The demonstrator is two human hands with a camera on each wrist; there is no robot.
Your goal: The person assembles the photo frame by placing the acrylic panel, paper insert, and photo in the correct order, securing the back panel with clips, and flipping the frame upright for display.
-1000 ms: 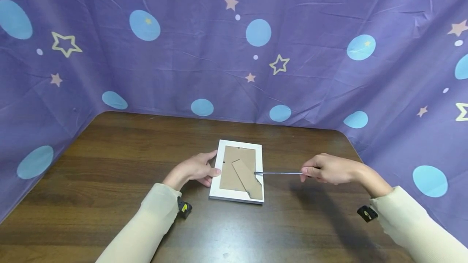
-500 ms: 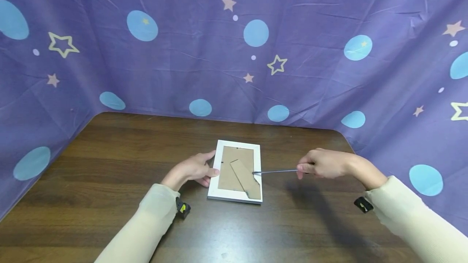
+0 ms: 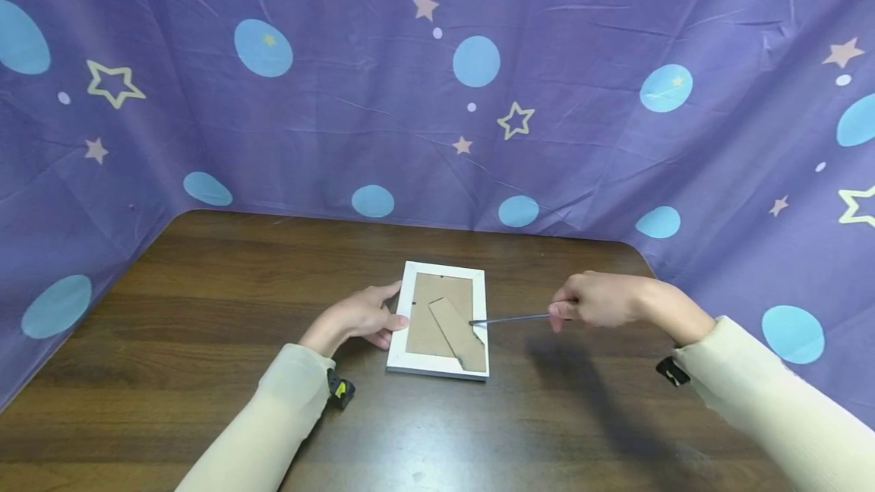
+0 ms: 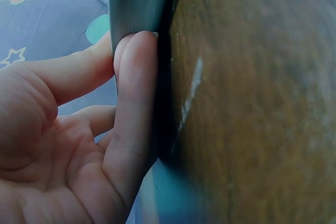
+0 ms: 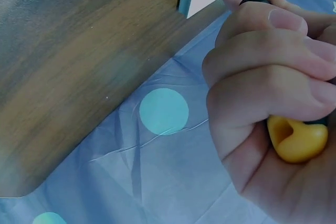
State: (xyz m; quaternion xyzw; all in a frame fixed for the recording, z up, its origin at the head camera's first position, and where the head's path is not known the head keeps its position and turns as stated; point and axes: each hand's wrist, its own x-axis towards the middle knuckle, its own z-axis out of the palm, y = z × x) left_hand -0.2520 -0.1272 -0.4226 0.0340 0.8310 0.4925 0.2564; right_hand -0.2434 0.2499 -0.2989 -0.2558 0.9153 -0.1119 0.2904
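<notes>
A white picture frame (image 3: 396,351) lies face down on the table, its brown backing board (image 3: 427,332) and slanted stand flap (image 3: 456,332) facing up. My left hand (image 3: 358,317) grips its left side, thumb on the white border. In the left wrist view, fingers (image 4: 137,77) press along the frame's edge (image 4: 137,3). My right hand (image 3: 598,300) holds a screwdriver (image 3: 516,318) by its handle; the right wrist view shows fingers curled round it and its yellow end (image 5: 298,142). The shaft's tip meets the inner right border of the frame, by the flap. What lies under the tip is too small to tell.
A brown wooden table (image 3: 273,279) bears the frame. Behind and beside it hangs a purple curtain (image 3: 383,97) with blue dots and stars. Black straps with small devices sit at both wrists, over pale sleeves (image 3: 253,431).
My right hand has risen a little and shifted left, so the screwdriver's shaft slopes more down toward the frame. The tip stays at the same spot. My left hand keeps its hold.
</notes>
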